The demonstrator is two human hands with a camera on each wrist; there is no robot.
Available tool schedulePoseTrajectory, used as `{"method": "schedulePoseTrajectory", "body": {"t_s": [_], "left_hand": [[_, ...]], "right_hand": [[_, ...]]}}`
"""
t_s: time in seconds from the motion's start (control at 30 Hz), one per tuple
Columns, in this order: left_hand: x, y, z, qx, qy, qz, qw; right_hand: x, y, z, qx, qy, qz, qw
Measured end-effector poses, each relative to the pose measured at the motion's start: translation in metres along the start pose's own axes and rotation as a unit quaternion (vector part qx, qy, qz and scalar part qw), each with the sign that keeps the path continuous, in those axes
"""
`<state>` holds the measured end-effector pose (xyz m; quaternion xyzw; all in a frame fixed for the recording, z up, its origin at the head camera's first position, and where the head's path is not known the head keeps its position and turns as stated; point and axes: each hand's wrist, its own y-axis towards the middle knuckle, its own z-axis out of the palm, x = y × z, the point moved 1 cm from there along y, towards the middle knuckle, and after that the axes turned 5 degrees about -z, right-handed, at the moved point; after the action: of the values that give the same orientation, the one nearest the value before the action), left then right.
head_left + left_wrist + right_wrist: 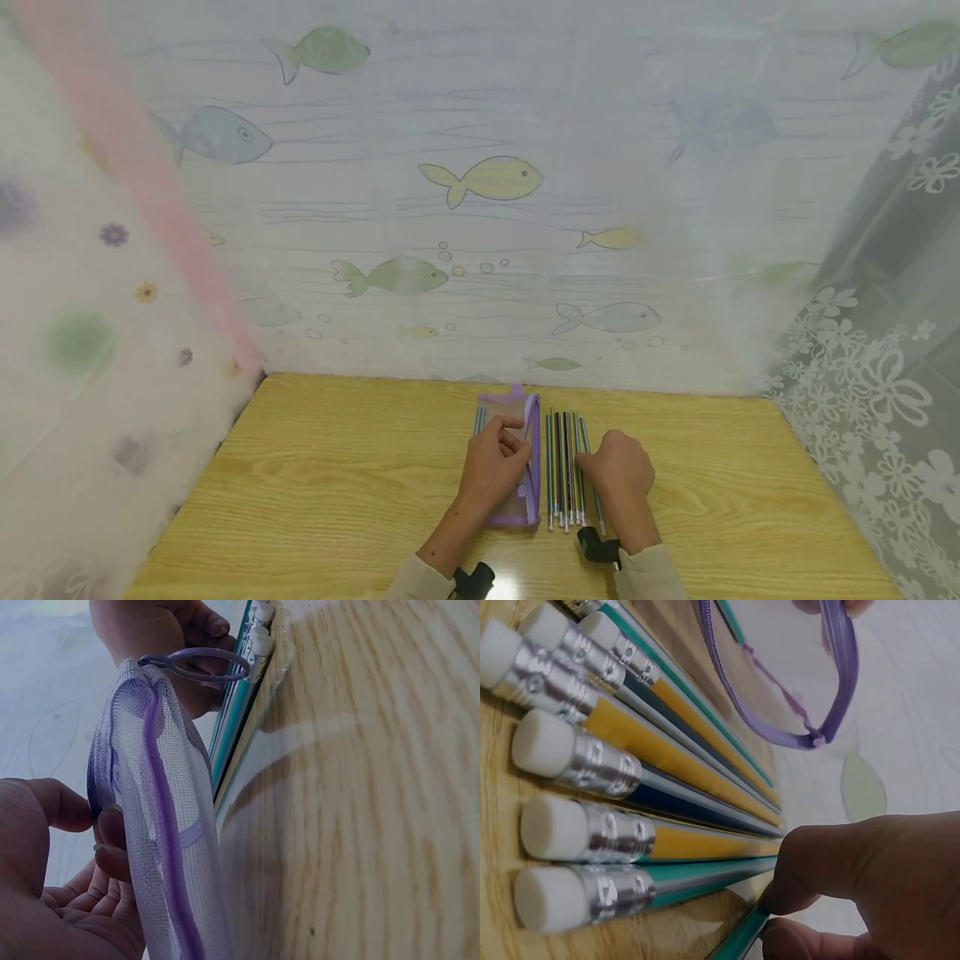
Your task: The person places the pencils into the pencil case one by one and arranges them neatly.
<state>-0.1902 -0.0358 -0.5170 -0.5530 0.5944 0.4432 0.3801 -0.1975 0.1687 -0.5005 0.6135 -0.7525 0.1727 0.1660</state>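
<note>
A mesh zip pouch with purple edging (512, 522) lies on the table, its zipped side (161, 817) raised and its mouth parted in the right wrist view. My left hand (491, 471) pinches the edge of that mouth between thumb and fingers. Slim striped sticks (480, 419) show at the pouch's left side. Just right of the pouch, several pencils (564, 467) with white erasers lie side by side, eraser ends towards me. My right hand (621, 468) is at the right end of this row, thumb and finger pinching a green pencil (740, 935).
The wooden table (337, 467) stretches out on both sides of the pouch and pencils. A fish-print curtain (480, 250) hangs along its back edge. Flowered sheets hang at the left (112, 350) and right (885, 400). A purple zip-pull ring (210, 666) sticks out from the pouch's end.
</note>
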Motion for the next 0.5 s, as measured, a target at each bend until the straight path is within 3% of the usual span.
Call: {"method": "schedulePoseTrajectory", "body": {"t_s": [0.5], "left_hand": [[0.0001,0.0,0.0004,0.006,0.004,-0.005,1.0]], "right_hand": [[-0.0043,0.0004,0.0002,0.001,0.018,-0.005,0.9998]]}}
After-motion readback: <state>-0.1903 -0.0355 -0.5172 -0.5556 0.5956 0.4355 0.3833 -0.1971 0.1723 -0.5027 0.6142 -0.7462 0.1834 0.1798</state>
